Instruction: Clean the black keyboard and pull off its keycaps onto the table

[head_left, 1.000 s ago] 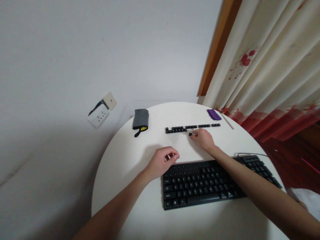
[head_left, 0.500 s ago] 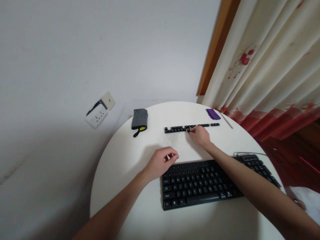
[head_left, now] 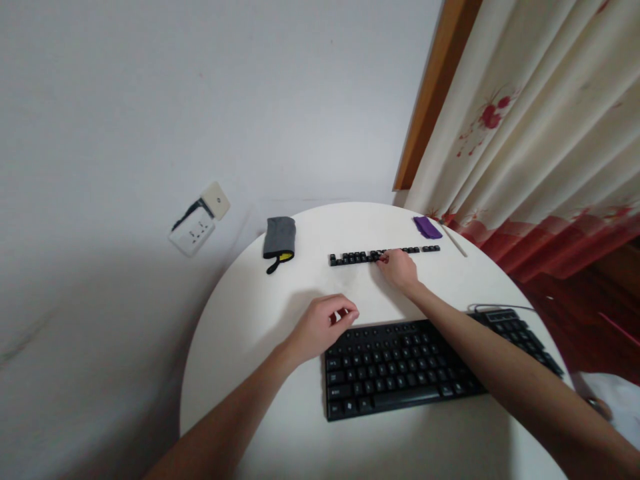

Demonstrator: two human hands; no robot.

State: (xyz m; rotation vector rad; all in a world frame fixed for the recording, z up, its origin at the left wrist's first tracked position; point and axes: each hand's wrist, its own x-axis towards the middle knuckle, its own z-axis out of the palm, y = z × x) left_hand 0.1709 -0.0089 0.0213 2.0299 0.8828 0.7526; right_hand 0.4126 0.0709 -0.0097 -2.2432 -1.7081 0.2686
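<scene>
A black keyboard (head_left: pixel 425 367) lies near me on the round white table (head_left: pixel 240 347). A row of loose black keycaps (head_left: pixel 355 257) runs across the far part of the table. My right hand (head_left: pixel 400 270) reaches to that row, its fingertips pinched together at the keycaps; whether a cap is between them is too small to see. At the keyboard's upper left corner rests my left hand (head_left: pixel 323 323), fingers curled loosely with nothing visible in them.
A grey pouch with a yellow tab (head_left: pixel 279 240) lies at the far left of the table, a purple item (head_left: pixel 427 227) and a thin stick (head_left: pixel 454 243) at the far right. A wall socket (head_left: pixel 195 230) hangs left; a curtain (head_left: pixel 540 133) hangs right.
My right hand carried a keycap from just below the row up into the row. The left hand has stayed in place.
</scene>
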